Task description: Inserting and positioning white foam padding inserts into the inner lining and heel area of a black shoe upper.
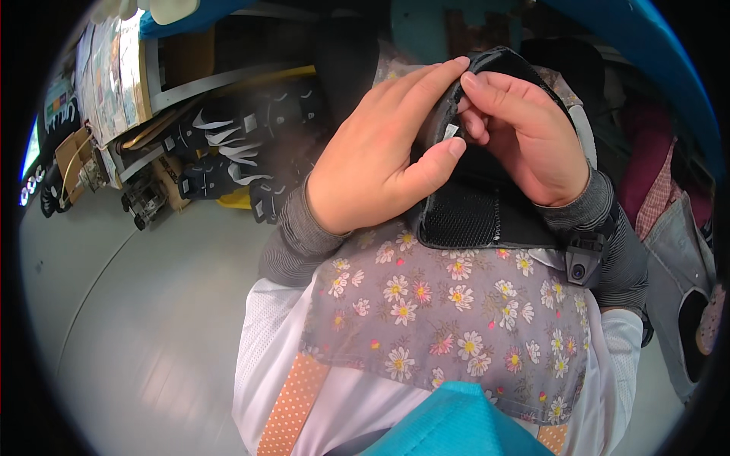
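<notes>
Workshop, apparently for sewn goods, shown by batched dark pieces (285, 110), casters (140, 221), floral apron (449, 323), hand-worked black mesh piece (462, 220)

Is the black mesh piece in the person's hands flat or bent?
Bent. The black mesh piece curves at its far edge, by the left hand and right hand; its near end lies over the floral cloth.

A smooth grey floor (167, 327) extends across the left side, below a white metal frame bar (186, 94). An open brown cardboard box (74, 166) is located at the far left. At the right, a red-and-white checked cloth (660, 190) lies beside a maroon cloth (637, 176).
</notes>
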`<state>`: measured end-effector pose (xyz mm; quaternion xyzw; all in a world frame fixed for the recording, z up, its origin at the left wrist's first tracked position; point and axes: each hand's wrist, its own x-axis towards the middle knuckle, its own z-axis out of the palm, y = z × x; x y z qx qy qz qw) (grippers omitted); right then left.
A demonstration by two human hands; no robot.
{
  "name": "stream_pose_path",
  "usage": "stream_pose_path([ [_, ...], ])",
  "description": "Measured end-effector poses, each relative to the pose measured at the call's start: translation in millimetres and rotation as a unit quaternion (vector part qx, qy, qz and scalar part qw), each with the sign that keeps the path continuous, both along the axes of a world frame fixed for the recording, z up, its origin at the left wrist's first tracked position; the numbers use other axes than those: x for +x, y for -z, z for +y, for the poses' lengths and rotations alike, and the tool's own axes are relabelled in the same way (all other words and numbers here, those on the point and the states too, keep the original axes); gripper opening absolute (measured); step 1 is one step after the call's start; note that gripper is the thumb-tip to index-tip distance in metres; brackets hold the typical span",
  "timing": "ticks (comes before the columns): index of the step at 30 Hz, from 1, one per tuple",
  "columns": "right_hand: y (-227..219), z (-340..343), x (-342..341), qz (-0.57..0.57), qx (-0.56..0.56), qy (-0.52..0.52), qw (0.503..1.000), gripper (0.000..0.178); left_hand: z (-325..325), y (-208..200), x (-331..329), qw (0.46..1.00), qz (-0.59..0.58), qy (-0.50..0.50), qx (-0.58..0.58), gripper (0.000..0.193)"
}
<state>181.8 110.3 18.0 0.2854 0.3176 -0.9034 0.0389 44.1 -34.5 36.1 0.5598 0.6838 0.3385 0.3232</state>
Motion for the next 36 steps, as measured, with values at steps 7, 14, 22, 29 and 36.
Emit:
stream_pose_path([
  [7, 16, -6, 2, 0.061, -0.006, 0.034, 0.998, 0.024, -1, -4, 1, 0.999, -0.028, -0.001, -0.033, 0.060],
  [14, 16, -8, 2, -0.003, 0.045, 0.025, 0.999, 0.021, -3, -4, 2, 0.999, -0.012, 0.012, -0.032, 0.059],
  [22, 17, -6, 5, -0.013, 0.088, 0.019, 0.996, 0.019, 0, -5, 2, 1.000, -0.002, 0.016, -0.024, 0.058],
  [29, 16, -5, 6, -0.017, 0.104, 0.006, 0.994, 0.019, 0, 1, -1, 0.997, -0.067, 0.004, -0.030, 0.058],
  [36, 17, -6, 0, 0.013, -0.025, 0.037, 0.999, 0.032, 1, 3, -3, 0.993, -0.109, -0.025, -0.021, 0.054],
])
